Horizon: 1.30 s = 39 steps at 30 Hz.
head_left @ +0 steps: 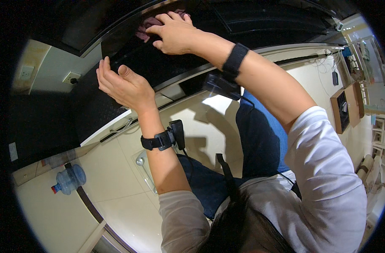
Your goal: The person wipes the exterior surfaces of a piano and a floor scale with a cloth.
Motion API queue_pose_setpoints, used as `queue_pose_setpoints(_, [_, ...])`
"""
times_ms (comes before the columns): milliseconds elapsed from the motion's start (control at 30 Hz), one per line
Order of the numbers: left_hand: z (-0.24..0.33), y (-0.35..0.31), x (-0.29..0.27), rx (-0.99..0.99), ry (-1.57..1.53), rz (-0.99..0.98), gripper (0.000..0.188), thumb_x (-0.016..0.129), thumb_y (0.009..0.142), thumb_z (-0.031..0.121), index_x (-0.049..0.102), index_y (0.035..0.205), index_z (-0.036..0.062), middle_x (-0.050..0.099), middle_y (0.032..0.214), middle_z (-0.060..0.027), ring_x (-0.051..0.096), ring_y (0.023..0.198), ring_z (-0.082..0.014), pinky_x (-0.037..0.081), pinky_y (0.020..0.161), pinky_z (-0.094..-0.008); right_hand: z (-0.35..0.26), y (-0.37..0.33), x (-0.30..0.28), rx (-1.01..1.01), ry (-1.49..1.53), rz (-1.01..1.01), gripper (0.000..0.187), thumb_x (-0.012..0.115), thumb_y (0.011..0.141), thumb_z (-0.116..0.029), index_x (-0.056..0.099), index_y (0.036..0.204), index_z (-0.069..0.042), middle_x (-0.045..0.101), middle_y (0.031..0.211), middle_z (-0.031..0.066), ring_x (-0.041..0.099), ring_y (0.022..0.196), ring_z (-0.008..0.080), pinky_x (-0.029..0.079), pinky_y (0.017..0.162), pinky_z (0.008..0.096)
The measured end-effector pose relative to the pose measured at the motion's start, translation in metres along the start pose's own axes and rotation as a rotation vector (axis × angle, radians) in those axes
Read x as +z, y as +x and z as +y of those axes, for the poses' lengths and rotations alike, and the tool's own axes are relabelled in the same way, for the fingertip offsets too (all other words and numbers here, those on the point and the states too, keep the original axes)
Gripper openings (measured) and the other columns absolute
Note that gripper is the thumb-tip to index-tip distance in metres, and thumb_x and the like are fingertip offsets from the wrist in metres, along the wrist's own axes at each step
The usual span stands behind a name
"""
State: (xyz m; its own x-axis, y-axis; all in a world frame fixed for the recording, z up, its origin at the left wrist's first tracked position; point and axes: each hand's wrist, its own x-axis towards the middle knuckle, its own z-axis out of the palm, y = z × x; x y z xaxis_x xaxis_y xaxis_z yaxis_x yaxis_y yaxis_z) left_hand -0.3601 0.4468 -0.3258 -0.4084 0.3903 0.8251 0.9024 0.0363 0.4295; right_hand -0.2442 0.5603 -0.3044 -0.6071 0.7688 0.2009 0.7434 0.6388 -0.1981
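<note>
A crumpled dark purple cloth (pixel 147 26) lies at the far side of a glossy black countertop (pixel 146 61). My right hand (pixel 174 33) presses down on the cloth, its bent fingers spread over it and gripping it against the surface. Part of the cloth is hidden beneath the palm and fingers. Nearer and to the left, my left hand (pixel 124 86) hovers by the counter's front edge. It holds nothing; the fingers are stretched out and the thumb stands apart.
Wall sockets (pixel 71 77) are at the left, one with a plug. Below the counter is a white drawer front with a metal handle (pixel 128 123). A blue water jug (pixel 70 179) lies on the floor at left; a cardboard box (pixel 340 110) stands at right.
</note>
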Motion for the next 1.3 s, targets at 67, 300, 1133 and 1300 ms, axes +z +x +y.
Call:
queue_pose_setpoints(67, [0.001,0.001,-0.001,0.011,-0.019,-0.002,0.063,0.023,0.101,0.05,0.054,0.118,-0.0013,0.052,0.125,-0.0205,0.043,0.122,-0.0358,0.035,0.101,-0.0471,0.01,-0.005,0.0,-0.031,0.035,0.052,0.051,0.057,0.089,-0.041,0.046,0.137,-0.03,0.036,0.145,0.0148,0.03,0.136,0.0363,0.022,0.109,0.0586])
queue_pose_setpoints(300, [0.002,0.004,0.001,-0.018,-0.147,-0.035,0.051,0.03,0.102,0.041,0.053,0.121,-0.0009,0.054,0.123,-0.019,0.045,0.116,-0.0363,0.033,0.1,-0.0454,0.015,0.039,-0.003,0.258,-0.001,0.018,0.05,0.058,0.088,-0.048,0.05,0.134,-0.031,0.046,0.139,0.0102,0.041,0.129,0.0357,0.029,0.103,0.0623])
queue_pose_setpoints(1133, [-0.028,0.005,-0.011,-0.151,0.235,-0.17,0.071,0.019,0.097,0.059,0.051,0.126,0.0025,0.052,0.128,-0.0189,0.043,0.124,-0.0392,0.027,0.105,-0.0571,-0.063,0.074,0.018,0.032,0.12,-0.053,0.05,0.061,0.087,-0.031,0.049,0.135,-0.032,0.05,0.137,0.0083,0.044,0.127,0.032,0.025,0.105,0.0653])
queue_pose_setpoints(1300, [-0.032,0.002,-0.013,-0.141,0.209,-0.158,0.071,0.019,0.097,0.059,0.051,0.125,0.0012,0.054,0.124,-0.02,0.046,0.12,-0.0394,0.03,0.103,-0.0534,-0.083,0.074,0.025,-0.112,0.116,-0.12,0.048,0.065,0.084,-0.024,0.054,0.129,-0.033,0.05,0.136,-0.0002,0.044,0.128,0.0283,0.03,0.103,0.0618])
